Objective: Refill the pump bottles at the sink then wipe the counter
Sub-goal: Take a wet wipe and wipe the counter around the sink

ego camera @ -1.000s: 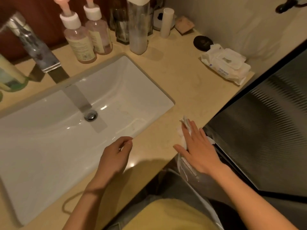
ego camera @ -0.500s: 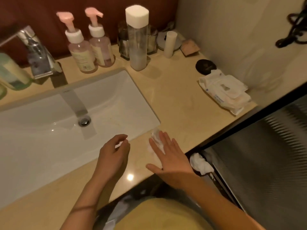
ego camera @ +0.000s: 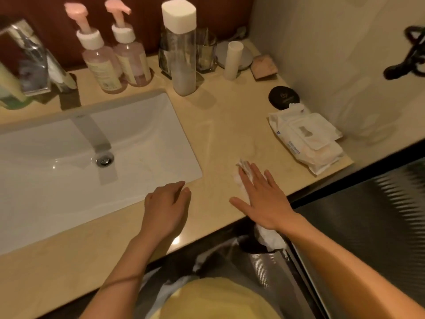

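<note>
White wipe (ego camera: 243,168): crumpled flat under the right hand's fingers, with only its far edge showing past the fingertips. It lies on the counter, pinned so the hand can push it along.
Right hand (ego camera: 264,199): fingers straight and spread, pressing down rather than gripping. A flat hand probably puts weight on more of the sheet.
Counter (ego camera: 225,125): beige stone with a faint streaky sheen just beyond the right hand, possibly damp. I judge that the wiping step is under way.
Left hand (ego camera: 165,203): just left of the right hand, knuckles up, fingers loosely curled and holding nothing. It sits at the sink's near corner, likely as a brace.
Sink (ego camera: 142,125): white basin spreading left of and beyond the left hand, so that hand stays clear of the wiped strip.
Pumps (ego camera: 101,63): two pink-topped bottles, well beyond the left hand. Both stand upright at the back wall with their heads on, so the refill looks finished.
Pack (ego camera: 308,141): wipes pack beyond the right hand and to its right, its flap shut. It is near enough for a fresh sheet.
Bin (ego camera: 253,247): just under the right wrist, below the counter edge, with a white wad inside. It is handy for dropping the used wipe.
Left to do: the counter around the pumps and the pack, by my reckoning.
</note>
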`<state>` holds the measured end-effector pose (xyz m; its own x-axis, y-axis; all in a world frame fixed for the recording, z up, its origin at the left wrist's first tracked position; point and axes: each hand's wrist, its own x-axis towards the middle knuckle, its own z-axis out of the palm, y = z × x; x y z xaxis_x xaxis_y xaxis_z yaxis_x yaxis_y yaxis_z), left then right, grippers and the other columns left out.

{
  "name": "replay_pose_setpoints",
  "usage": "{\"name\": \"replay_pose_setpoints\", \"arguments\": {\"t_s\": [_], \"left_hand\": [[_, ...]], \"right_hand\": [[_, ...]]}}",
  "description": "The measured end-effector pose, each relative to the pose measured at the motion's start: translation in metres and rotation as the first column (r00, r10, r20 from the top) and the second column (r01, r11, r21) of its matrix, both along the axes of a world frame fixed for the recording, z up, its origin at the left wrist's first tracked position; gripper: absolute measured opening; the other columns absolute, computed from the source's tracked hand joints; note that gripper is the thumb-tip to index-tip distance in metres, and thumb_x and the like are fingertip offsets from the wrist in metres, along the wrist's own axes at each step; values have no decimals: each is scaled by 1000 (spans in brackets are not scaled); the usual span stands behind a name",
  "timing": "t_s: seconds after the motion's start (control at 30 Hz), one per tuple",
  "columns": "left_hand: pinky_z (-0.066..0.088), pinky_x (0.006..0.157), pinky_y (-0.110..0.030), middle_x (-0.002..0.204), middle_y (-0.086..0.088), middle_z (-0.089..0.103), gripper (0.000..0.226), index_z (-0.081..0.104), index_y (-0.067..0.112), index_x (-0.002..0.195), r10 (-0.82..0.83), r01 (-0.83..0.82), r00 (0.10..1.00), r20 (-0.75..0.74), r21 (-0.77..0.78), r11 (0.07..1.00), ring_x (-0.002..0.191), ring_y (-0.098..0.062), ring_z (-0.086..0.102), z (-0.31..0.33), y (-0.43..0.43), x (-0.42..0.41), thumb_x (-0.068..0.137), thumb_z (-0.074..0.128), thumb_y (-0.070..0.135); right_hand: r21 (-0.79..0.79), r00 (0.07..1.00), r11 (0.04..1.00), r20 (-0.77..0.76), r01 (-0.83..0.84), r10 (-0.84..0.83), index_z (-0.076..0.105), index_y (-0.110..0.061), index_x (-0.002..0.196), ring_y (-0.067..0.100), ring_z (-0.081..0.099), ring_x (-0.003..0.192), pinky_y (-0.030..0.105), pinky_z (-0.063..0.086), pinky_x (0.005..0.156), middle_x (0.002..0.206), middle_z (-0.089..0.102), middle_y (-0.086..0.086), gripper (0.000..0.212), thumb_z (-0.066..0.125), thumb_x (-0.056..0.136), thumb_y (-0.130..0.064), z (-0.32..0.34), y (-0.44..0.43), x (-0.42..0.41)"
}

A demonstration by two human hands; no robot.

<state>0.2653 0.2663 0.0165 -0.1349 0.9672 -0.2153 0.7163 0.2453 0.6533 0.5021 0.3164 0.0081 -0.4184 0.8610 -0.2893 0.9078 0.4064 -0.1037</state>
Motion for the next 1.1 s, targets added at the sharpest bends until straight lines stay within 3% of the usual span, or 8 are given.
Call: {"name": "replay_pose_setpoints", "arguments": {"t_s": [0.2,0.3,0.37,0.5,0.57,0.67,0.9,1.1], "left_hand": [[37,90,-26,116,0,67,35,63,19,122,-34,33,999,41,44,998,109,-21,58,2,1,-7,99,40,33],[44,75,-30,81,-1,70,43,64,25,78,-88,89,992,88,-6,996,79,-18,62,1,8,-18,93,32,49],[42,63,-34,59,-9,58,56,55,8,65,-72,76,991,113,-31,997,59,-21,54,2,17,-21,93,31,50],[33,54,-31,51,-13,47,58,53,-2,63,-114,116,991,65,-27,993,49,-18,43,5,29,-25,98,36,42],[30,53,-31,48,-8,40,58,48,0,58,-135,137,989,67,-25,990,47,-17,39,6,29,-27,97,37,42],[29,53,-31,47,-4,41,57,48,2,58,-148,152,986,81,-44,987,49,-19,41,1,32,-31,97,37,42],[46,75,-30,86,-2,73,54,76,14,85,-87,95,992,88,-84,992,75,-15,62,-2,43,-33,99,33,44],[37,64,-11,85,7,74,56,76,13,77,95,-85,988,126,-81,993,71,-4,61,-5,41,-25,98,35,45]], "right_hand": [[-48,996,995,-26,87,-88,-22,-18,145,12,-25,140,37,-13,115,152,-28,0,87,7,84,-73,-7,40,-48],[-39,994,995,-40,97,-99,-22,-18,145,11,-26,139,37,-14,115,152,-30,0,89,2,81,-74,-6,27,-67],[-44,993,995,-73,94,-97,-19,-19,146,12,-26,139,37,-13,115,152,-30,-2,89,0,80,-74,-6,10,-76],[7,990,995,-97,99,-98,12,-14,150,19,5,145,41,5,114,157,2,3,85,7,87,-70,-13,-38,-90],[-11,987,994,-115,110,-110,11,-18,151,16,6,145,40,6,112,157,6,2,80,10,89,-69,-14,-60,-89],[-18,988,998,-143,62,-64,-3,-24,150,10,-9,144,38,-2,112,158,-7,-4,78,11,89,-70,-13,-80,-79],[12,982,983,-18,-186,186,18,-20,150,13,15,143,37,13,110,157,16,-1,76,27,91,-67,-6,-44,-51],[-55,917,916,-43,-398,396,-5,-29,149,9,-9,143,35,-11,113,155,-11,-9,78,26,90,-69,1,50,-47]]}}
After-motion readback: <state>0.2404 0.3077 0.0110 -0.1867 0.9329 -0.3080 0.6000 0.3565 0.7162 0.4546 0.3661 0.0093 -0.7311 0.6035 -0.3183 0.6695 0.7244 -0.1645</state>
